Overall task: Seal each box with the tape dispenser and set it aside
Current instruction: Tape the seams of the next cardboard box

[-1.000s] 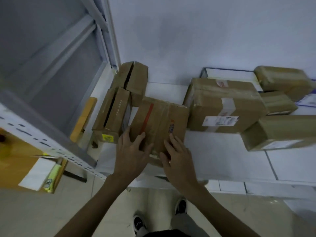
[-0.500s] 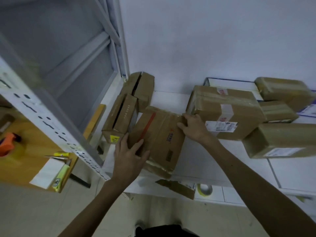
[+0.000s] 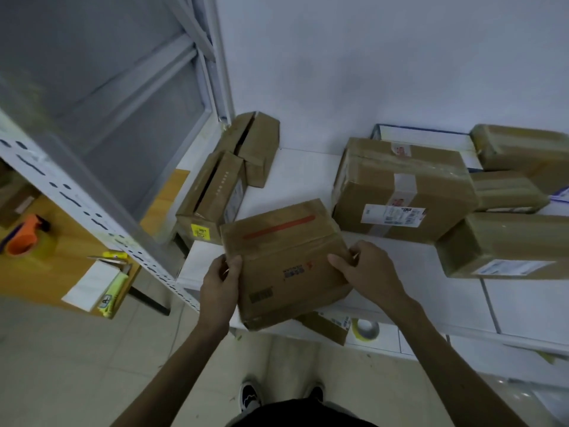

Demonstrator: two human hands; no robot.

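Two-handed: left hand (image 3: 220, 283) & right hand (image 3: 368, 272) fingers grip box (image 3: 286, 257) L/R edges, overhanging ledge (image 3: 308, 175).

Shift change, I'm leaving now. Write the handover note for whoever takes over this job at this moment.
Left hand: grips the left edge of the brown cardboard box with the red stripe.
Right hand: grips its right edge; the box is at the front edge of the white ledge.
Orange tape dispenser: on the wooden desk to the left, in neither hand.
Done: taped brown boxes lie on the right.
Left: tape the held box, set it aside; two small brown boxes with gaping seams at the back left look unsealed.
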